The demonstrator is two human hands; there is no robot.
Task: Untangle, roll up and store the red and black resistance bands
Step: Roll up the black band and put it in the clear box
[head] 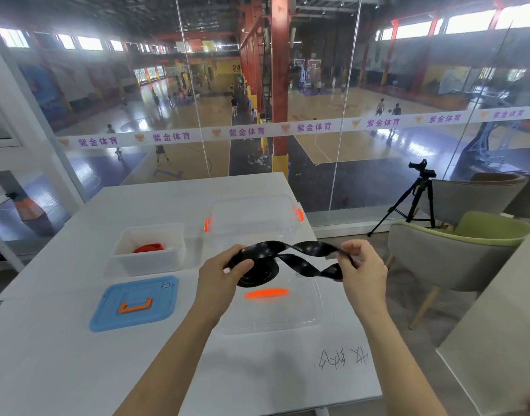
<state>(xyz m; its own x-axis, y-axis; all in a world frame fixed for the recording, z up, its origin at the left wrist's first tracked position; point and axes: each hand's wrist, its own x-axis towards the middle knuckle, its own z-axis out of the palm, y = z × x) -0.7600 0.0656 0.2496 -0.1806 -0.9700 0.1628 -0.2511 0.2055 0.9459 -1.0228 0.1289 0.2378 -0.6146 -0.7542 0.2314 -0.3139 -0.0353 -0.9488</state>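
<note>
I hold the black resistance band (299, 256) above the white table, between both hands. My left hand (218, 273) grips its partly coiled end, a flat black roll under my fingers. My right hand (363, 265) pinches the loose end, which is still twisted between the hands. The red band (148, 248) lies rolled inside the small white bin (122, 259) at the left.
A clear storage box (215, 211) with orange latches stands behind my hands, and its clear lid (305, 313) with an orange handle lies below them. A blue lid (134, 303) rests at the left. A green-grey chair (456, 256) and a tripod (414, 199) stand to the right of the table (62, 355).
</note>
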